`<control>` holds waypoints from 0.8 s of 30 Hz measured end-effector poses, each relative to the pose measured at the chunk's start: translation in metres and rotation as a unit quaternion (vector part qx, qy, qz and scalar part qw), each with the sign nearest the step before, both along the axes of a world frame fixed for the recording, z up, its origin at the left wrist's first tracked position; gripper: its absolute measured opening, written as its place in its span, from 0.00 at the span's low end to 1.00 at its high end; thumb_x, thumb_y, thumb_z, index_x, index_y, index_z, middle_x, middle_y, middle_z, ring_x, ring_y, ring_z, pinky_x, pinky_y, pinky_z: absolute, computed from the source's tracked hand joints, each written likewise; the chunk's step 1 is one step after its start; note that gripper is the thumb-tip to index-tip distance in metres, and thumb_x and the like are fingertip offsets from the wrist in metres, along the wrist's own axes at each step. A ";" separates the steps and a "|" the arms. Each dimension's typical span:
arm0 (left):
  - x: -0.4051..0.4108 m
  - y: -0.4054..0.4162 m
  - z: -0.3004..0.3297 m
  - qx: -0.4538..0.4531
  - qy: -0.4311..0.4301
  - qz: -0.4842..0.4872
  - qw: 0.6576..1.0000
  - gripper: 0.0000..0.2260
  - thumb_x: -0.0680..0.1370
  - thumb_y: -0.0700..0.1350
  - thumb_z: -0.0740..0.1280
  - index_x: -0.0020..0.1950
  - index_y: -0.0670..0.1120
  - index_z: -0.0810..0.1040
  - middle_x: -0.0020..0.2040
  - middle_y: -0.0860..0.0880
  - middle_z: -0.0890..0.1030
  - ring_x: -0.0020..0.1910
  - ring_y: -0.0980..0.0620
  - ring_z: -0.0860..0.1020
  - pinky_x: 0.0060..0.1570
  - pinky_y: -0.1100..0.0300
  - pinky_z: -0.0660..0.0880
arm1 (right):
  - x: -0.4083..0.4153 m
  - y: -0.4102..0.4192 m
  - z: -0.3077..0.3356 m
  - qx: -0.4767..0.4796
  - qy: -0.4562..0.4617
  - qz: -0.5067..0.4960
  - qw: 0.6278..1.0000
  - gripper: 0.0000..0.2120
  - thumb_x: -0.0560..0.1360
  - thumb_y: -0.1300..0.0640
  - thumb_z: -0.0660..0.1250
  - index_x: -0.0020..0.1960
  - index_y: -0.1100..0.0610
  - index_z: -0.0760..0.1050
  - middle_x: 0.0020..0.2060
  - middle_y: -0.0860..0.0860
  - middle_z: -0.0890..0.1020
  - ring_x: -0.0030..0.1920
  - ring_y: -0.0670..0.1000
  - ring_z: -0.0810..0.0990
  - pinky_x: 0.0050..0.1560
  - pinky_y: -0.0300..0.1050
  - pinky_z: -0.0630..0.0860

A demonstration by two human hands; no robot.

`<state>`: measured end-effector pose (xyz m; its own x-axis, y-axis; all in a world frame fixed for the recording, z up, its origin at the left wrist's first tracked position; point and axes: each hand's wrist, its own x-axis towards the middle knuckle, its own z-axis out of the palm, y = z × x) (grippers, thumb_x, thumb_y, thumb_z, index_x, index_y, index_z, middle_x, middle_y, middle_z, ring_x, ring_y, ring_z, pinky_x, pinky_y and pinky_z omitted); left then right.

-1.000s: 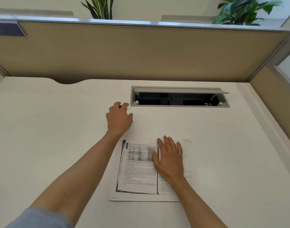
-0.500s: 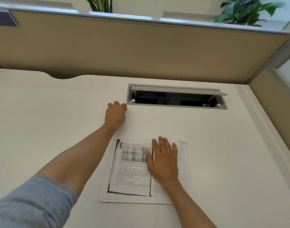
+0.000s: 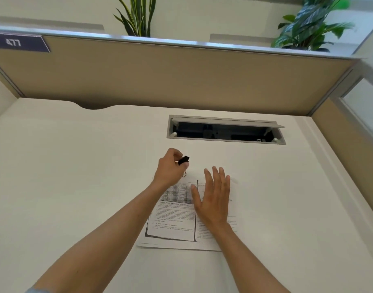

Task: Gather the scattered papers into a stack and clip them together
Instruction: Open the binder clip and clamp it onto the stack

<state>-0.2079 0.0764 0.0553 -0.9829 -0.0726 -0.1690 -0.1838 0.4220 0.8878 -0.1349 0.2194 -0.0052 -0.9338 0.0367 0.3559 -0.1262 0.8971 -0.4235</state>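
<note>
A stack of printed papers (image 3: 173,220) lies flat on the white desk (image 3: 75,176), near its middle. My right hand (image 3: 213,197) rests flat on the right half of the stack, fingers spread. My left hand (image 3: 170,169) hovers just above the stack's top left corner, pinching a small black binder clip (image 3: 183,160) between thumb and fingers. The clip's metal loop hangs below the fingers, close to the paper's top edge.
An open cable tray (image 3: 223,132) with a raised grey lid is sunk into the desk behind the papers. A tan partition (image 3: 170,77) walls the back and right side. Plants (image 3: 308,24) stand behind it.
My left hand has lifted the black clip off the desk near the cable tray and drawn it back toward the papers' top left corner. My right hand has stayed on the stack.
</note>
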 end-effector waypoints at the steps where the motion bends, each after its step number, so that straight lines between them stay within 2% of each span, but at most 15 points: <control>1: 0.009 0.002 0.003 0.020 -0.010 0.007 1.000 0.12 0.75 0.44 0.72 0.56 0.46 0.74 0.51 0.49 0.81 0.44 0.52 0.80 0.38 0.66 0.75 | 0.002 -0.004 0.007 -0.047 -0.001 -0.009 0.999 0.26 0.79 0.44 0.59 0.72 0.57 0.65 0.72 0.57 0.69 0.74 0.57 0.63 0.74 0.59 0.60; 3: 0.025 0.003 0.008 0.071 -0.038 0.017 0.997 0.11 0.74 0.47 0.73 0.51 0.46 0.75 0.47 0.48 0.82 0.46 0.49 0.81 0.45 0.58 0.78 | 0.008 -0.011 0.024 -0.217 -0.078 -0.007 0.973 0.24 0.80 0.44 0.58 0.73 0.52 0.63 0.69 0.51 0.71 0.69 0.51 0.69 0.68 0.52 0.69; 5: 0.040 0.004 0.011 0.122 -0.054 0.012 0.991 0.10 0.74 0.46 0.74 0.47 0.43 0.76 0.42 0.48 0.83 0.44 0.47 0.82 0.46 0.53 0.78 | 0.013 -0.015 0.036 -0.376 -0.146 0.028 0.915 0.22 0.80 0.44 0.59 0.72 0.47 0.64 0.65 0.47 0.75 0.62 0.46 0.75 0.60 0.45 0.76; 7: 0.057 0.005 0.015 0.167 -0.058 0.000 0.984 0.08 0.75 0.45 0.73 0.44 0.41 0.78 0.39 0.47 0.83 0.42 0.49 0.82 0.43 0.56 0.78 | 0.022 -0.013 0.043 -0.450 -0.154 0.066 0.877 0.19 0.79 0.45 0.61 0.68 0.48 0.69 0.60 0.44 0.79 0.58 0.45 0.80 0.56 0.42 0.78; 9: 0.070 0.005 0.017 0.186 -0.061 0.004 0.981 0.09 0.75 0.45 0.73 0.42 0.40 0.79 0.39 0.46 0.83 0.41 0.51 0.81 0.42 0.58 0.76 | 0.030 -0.011 0.045 -0.504 -0.140 0.073 0.849 0.17 0.78 0.46 0.63 0.62 0.52 0.74 0.55 0.46 0.82 0.55 0.50 0.82 0.52 0.46 0.81; 11: 0.081 0.005 0.018 0.187 -0.064 0.015 0.980 0.10 0.75 0.47 0.73 0.41 0.40 0.81 0.40 0.46 0.85 0.42 0.51 0.83 0.43 0.58 0.77 | 0.038 -0.008 0.046 -0.517 -0.128 0.065 0.844 0.12 0.77 0.49 0.67 0.55 0.56 0.77 0.52 0.50 0.83 0.52 0.54 0.83 0.50 0.49 0.82; 13: 0.091 0.005 0.021 0.195 -0.067 0.030 0.978 0.09 0.76 0.46 0.72 0.41 0.41 0.82 0.42 0.47 0.87 0.43 0.51 0.84 0.43 0.59 0.76 | 0.045 -0.007 0.049 -0.506 -0.130 0.077 0.849 0.07 0.77 0.54 0.69 0.51 0.58 0.79 0.51 0.50 0.84 0.50 0.53 0.84 0.53 0.52 0.82; 16: 0.103 0.007 0.023 0.198 -0.068 0.056 0.976 0.10 0.77 0.45 0.70 0.43 0.40 0.84 0.41 0.49 0.87 0.43 0.54 0.84 0.44 0.61 0.77 | 0.056 -0.008 0.054 -0.496 -0.133 0.097 0.853 0.05 0.76 0.58 0.70 0.50 0.58 0.81 0.51 0.50 0.85 0.51 0.50 0.84 0.55 0.51 0.81; 20: 0.113 0.007 0.023 0.210 -0.076 0.067 0.972 0.10 0.79 0.44 0.69 0.45 0.38 0.84 0.44 0.45 0.86 0.47 0.51 0.84 0.45 0.62 0.79 | 0.064 -0.008 0.059 -0.458 -0.118 0.106 0.875 0.04 0.76 0.60 0.69 0.47 0.53 0.82 0.47 0.45 0.85 0.50 0.47 0.84 0.55 0.50 0.81; 24: 0.120 0.008 0.025 0.218 -0.059 0.061 0.972 0.10 0.80 0.41 0.67 0.41 0.40 0.84 0.43 0.45 0.86 0.47 0.49 0.84 0.46 0.62 0.80 | 0.069 -0.008 0.062 -0.435 -0.122 0.117 0.884 0.06 0.76 0.61 0.69 0.48 0.52 0.82 0.47 0.46 0.85 0.50 0.47 0.84 0.54 0.50 0.81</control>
<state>-0.0880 0.0843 0.0799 -0.9434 -0.0831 -0.3210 -0.3203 -0.0217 0.9471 -0.0659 0.2109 0.0564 -0.9972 -0.0060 0.0746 -0.0745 0.1792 -0.9810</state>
